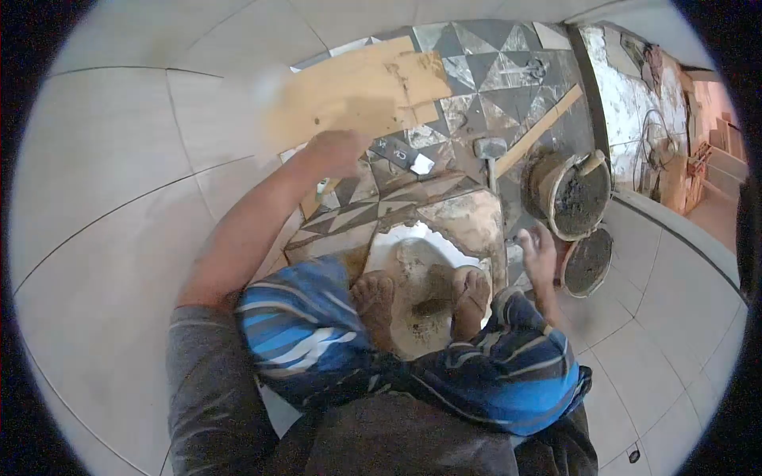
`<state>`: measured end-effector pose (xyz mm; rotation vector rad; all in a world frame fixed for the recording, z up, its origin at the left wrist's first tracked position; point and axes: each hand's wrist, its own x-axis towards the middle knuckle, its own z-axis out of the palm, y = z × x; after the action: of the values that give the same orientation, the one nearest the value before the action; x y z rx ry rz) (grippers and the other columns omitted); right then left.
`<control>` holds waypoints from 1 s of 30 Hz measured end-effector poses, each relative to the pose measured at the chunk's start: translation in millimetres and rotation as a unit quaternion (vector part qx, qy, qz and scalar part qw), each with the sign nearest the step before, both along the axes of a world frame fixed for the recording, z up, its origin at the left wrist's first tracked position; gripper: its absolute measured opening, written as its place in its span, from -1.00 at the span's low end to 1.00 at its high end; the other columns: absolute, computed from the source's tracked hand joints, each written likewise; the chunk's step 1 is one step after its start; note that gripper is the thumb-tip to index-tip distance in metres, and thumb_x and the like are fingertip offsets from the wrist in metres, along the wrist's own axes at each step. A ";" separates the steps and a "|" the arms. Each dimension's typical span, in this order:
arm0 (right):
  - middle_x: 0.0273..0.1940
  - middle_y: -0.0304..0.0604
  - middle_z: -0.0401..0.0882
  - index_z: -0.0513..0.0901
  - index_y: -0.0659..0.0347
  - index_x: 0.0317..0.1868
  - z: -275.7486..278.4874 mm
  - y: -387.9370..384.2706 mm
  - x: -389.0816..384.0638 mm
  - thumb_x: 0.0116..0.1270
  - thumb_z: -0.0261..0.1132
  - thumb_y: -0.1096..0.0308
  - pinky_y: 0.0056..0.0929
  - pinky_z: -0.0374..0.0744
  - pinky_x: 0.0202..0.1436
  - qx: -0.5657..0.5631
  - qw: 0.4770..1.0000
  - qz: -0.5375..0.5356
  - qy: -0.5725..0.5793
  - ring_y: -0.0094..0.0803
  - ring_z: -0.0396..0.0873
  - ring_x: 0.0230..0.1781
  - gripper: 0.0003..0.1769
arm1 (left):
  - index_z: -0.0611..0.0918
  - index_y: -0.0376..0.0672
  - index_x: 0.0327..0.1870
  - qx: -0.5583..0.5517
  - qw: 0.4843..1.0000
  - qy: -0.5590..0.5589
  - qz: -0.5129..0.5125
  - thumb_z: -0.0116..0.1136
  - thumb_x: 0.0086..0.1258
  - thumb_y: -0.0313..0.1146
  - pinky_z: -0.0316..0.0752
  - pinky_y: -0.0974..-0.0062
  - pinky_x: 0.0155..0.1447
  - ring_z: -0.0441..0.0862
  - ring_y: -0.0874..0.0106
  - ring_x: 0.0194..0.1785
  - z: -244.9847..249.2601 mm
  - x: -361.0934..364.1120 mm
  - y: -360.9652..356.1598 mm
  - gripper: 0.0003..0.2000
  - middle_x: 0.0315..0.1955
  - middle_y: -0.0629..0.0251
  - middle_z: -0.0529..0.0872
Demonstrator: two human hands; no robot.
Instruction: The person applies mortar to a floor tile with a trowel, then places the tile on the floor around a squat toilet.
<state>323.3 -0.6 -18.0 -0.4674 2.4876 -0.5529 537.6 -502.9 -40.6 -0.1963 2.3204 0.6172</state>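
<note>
My left hand (337,152) is curled and slightly blurred beside the lower edge of a tan cardboard sheet (361,83); whatever its fingers hold is hidden. Just right of it lies a dark flat object (394,152) with a white piece at its end. My right hand (540,255) hangs beside my right knee with its fingers apart, near two buckets of dark grey mix, the larger bucket (548,190) and the smaller bucket (567,266). Between my knees, my bare feet are on a dirty, white-rimmed squat toilet pan (413,234).
A mallet (490,149) lies on the patterned tile floor (464,67), near a long wooden strip (548,127). Pale tiled walls (111,159) close in at the left. A doorway with rough plaster (627,103) stands at the far right.
</note>
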 end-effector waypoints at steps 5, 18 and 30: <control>0.36 0.25 0.60 0.54 0.38 0.44 -7.4 -6.1 29.9 0.46 0.44 -0.06 -0.09 0.46 0.51 -0.007 1.000 -0.010 -0.006 0.06 0.55 0.42 -0.22 | 0.62 -0.16 0.29 0.074 0.997 0.021 -0.003 0.39 0.33 0.20 0.59 0.04 0.32 0.68 -0.08 0.24 18.0 12.7 45.9 -0.31 0.17 -0.02 0.73; 0.21 0.26 0.67 0.66 0.31 0.30 36.6 215.7 187.9 0.47 0.39 -0.08 0.00 0.51 0.45 0.147 0.923 -0.355 -0.038 0.16 0.61 0.29 -0.35 | 0.23 -0.06 0.70 0.111 0.976 0.082 -0.168 0.59 0.18 -0.13 0.46 0.07 0.49 0.50 -0.07 0.47 1.9 -135.6 140.4 0.04 0.48 -0.06 0.51; 0.45 0.30 0.42 0.39 0.31 0.54 25.8 110.2 273.9 0.54 0.23 0.13 0.12 0.32 0.58 0.086 0.922 -0.372 -0.059 0.27 0.35 0.49 -0.32 | 0.17 -0.16 0.71 0.027 0.951 0.154 -0.267 0.53 0.22 -0.27 0.24 -0.05 0.64 0.25 -0.13 0.63 25.3 -142.9 235.4 0.02 0.67 -0.08 0.19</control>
<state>597.2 109.6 7.8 0.5989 2.5094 -0.6040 394.7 -267.5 -15.3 0.5774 2.4938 0.4526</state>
